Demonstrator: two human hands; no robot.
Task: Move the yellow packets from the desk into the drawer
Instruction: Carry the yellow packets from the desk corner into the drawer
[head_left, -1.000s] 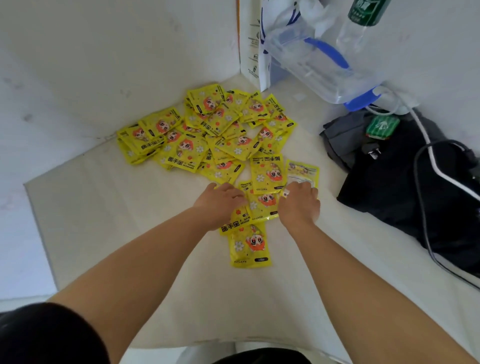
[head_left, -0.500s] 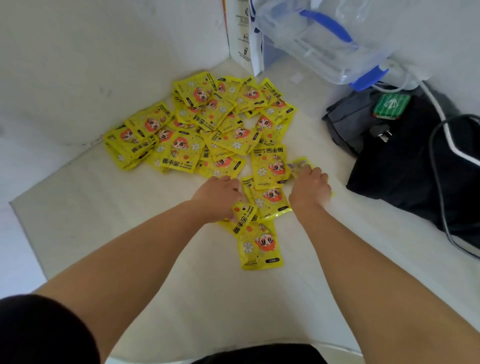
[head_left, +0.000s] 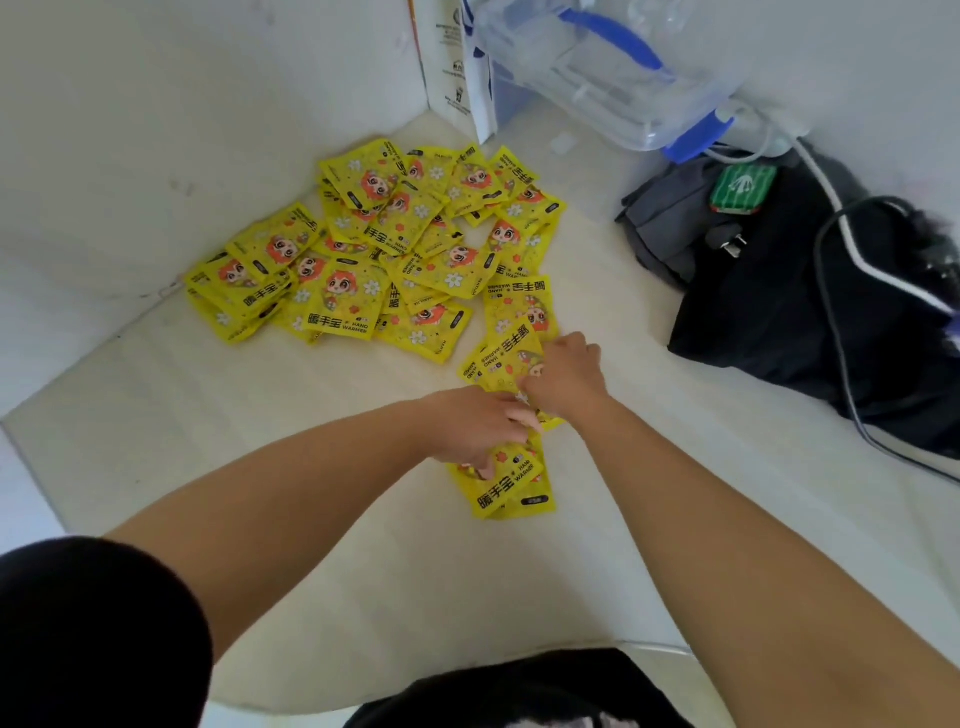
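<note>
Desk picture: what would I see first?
A big heap of yellow packets fills the far corner of the desk. The left hand and right hand meet on the nearest ones, in the middle. A black bag lies to the right.

Left hand (head_left: 475, 431) beside right hand (head_left: 563, 374), curled.

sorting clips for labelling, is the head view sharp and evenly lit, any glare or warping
Head view: soft even light, no glare; print on the yellow packets reads clearly; left hand and right hand slightly blurred; wide-angle bending stretches the forearms.
</note>
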